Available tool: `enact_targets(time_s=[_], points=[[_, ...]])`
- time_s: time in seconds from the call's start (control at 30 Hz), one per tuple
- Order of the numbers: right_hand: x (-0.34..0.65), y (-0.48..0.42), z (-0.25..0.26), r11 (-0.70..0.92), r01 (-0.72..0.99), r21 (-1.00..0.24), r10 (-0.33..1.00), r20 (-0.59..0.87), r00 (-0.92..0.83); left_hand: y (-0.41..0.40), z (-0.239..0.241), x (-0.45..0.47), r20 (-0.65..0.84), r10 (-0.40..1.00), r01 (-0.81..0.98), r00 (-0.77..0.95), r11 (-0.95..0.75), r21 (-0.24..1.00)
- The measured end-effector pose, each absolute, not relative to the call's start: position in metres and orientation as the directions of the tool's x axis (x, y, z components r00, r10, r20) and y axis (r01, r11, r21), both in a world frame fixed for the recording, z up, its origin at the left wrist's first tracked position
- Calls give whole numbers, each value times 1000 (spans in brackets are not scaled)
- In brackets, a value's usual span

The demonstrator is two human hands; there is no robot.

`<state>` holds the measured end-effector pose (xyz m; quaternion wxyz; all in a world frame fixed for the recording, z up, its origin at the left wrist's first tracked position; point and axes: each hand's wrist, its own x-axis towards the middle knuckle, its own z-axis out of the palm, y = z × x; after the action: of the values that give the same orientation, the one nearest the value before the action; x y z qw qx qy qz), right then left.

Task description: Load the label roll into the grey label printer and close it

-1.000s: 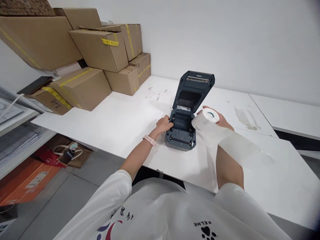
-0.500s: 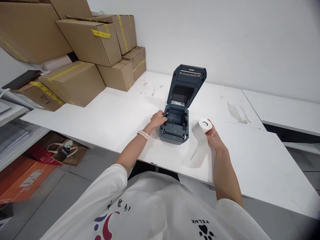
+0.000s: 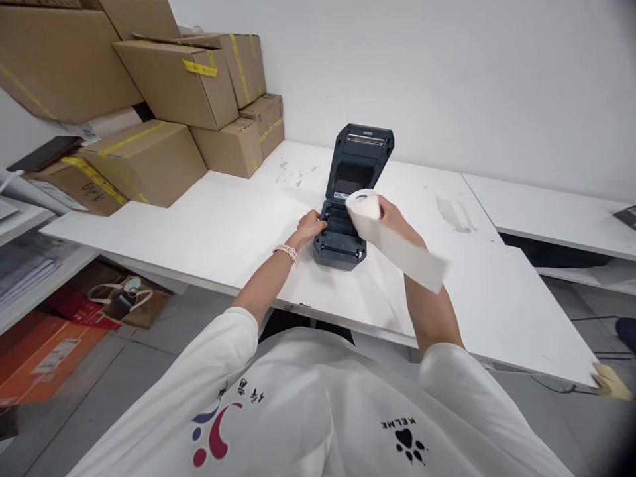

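Note:
A dark label printer stands on the white table with its lid tilted up and its inner bay exposed. My left hand is closed on the printer's left side wall, thumb over the rim. Over the bay's right part, my right hand grips a white roll of labels. From the roll a loose strip trails to the right, across my right forearm. The roll and strip hide part of the bay.
Several cardboard boxes with yellow tape are stacked at the table's left. The white table runs along a wall, with stains right of the printer. A paper bag and an orange box are on the floor at left.
My right hand has lifted the label roll from the table right of the printer, leftward to over the bay. Its strip now hangs to the right. My left hand stays on the printer.

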<state>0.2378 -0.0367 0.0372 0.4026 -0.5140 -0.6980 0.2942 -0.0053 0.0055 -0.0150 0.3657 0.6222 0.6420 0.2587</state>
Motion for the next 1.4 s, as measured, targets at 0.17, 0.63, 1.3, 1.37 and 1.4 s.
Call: enact_targets(time_s=[0.17,0.63,1.3,1.37,1.4], points=[[206,-2,57,361,885,-293,929,25,-370,6,-11,-7,-139,989,630,50,77,773],[187,-35,27,417,882,-219,908,150,-392,7,-16,-8,-153,986,591,70,83,803],[205,-75,15,450,514,-730,883,450,-134,-3,-14,-7,-165,985,444,54,125,887],[220,-34,31,416,470,-778,819,545,177,-4,-12,-7,-173,983,447,55,131,885],[227,-9,39,400,429,-810,809,532,251,-5,-12,-6,-176,983,449,55,133,883]])
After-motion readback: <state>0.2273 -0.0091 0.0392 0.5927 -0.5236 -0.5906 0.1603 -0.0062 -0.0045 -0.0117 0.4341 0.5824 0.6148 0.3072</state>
